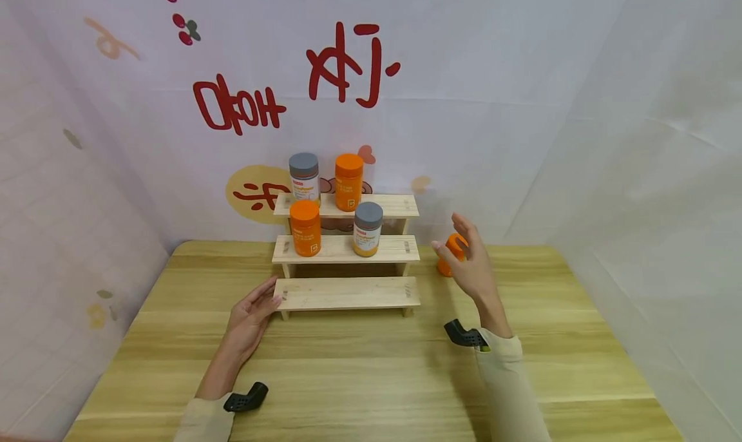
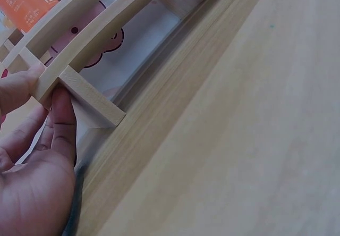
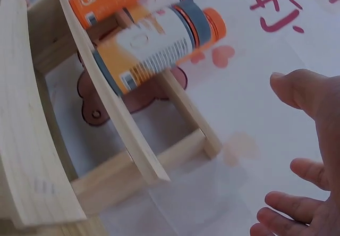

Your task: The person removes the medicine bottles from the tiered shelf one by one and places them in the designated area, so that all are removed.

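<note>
A three-tier wooden shelf [image 1: 348, 294] stands at the back of the table. My left hand [image 1: 249, 319] pinches the left end of its lowest tier; in the left wrist view the thumb lies over the board and the fingers [image 2: 64, 124] are under it. To the right of the shelf, my right hand [image 1: 472, 265] is raised with spread fingers and holds nothing. Partly hidden behind it is an orange jar [image 1: 445, 266]. On the middle tier are an orange jar [image 1: 305, 229] and a grey-lidded white jar [image 1: 368, 230].
The top tier carries another grey-lidded jar [image 1: 304, 178] and another orange jar [image 1: 349, 183]. A white cloth backdrop [image 1: 464, 139] with red characters hangs behind and beside the wood-grain table [image 1: 359, 377].
</note>
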Action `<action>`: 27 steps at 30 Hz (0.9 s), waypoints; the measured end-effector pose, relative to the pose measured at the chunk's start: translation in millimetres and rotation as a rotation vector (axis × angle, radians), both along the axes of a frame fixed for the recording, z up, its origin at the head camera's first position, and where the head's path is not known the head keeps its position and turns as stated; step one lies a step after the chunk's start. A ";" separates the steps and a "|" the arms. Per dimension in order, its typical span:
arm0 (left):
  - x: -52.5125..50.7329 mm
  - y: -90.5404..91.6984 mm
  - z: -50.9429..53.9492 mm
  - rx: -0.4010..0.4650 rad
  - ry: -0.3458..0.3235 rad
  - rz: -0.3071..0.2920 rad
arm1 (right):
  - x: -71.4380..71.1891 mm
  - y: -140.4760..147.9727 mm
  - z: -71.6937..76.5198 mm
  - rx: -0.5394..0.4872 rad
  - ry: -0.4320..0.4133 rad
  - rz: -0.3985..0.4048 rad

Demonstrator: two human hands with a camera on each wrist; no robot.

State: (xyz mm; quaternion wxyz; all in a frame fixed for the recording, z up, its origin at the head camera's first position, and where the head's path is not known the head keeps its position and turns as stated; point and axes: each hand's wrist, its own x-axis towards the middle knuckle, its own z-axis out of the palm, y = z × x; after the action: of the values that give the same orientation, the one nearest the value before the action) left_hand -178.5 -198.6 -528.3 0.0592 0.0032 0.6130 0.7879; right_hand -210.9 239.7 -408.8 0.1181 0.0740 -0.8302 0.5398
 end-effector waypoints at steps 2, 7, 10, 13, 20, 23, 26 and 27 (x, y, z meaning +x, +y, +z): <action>0.7 -1.6 1.1 0.000 -0.007 0.002 | -1.5 -8.7 0.9 0.003 0.005 0.032; 2.5 -2.4 3.7 -0.015 -0.023 0.002 | -5.5 -26.7 5.5 0.010 0.029 0.093; 2.6 -1.8 4.5 -0.018 -0.024 0.001 | -6.9 -35.5 10.6 -0.003 0.038 0.111; 1.9 -1.5 4.6 -0.016 -0.024 0.004 | -8.6 -44.2 17.0 -0.004 0.050 0.124; 1.7 -0.8 3.9 -0.011 -0.010 -0.003 | -18.3 -64.7 33.5 0.027 0.070 0.154; 1.9 -0.1 2.8 -0.002 -0.005 -0.002 | -23.2 -72.7 39.2 0.036 0.067 0.182; 1.8 0.5 1.5 0.008 0.000 0.005 | -28.0 -80.1 44.2 0.052 0.050 0.203; 1.6 0.4 0.9 0.011 -0.001 0.008 | -29.6 -82.3 45.8 0.058 0.043 0.205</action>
State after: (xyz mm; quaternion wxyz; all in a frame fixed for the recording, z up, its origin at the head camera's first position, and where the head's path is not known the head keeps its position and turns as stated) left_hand -176.9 -198.2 -527.5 0.0564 0.0007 0.6088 0.7913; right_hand -240.5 157.4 -363.0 0.0779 0.1737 -0.8308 0.5230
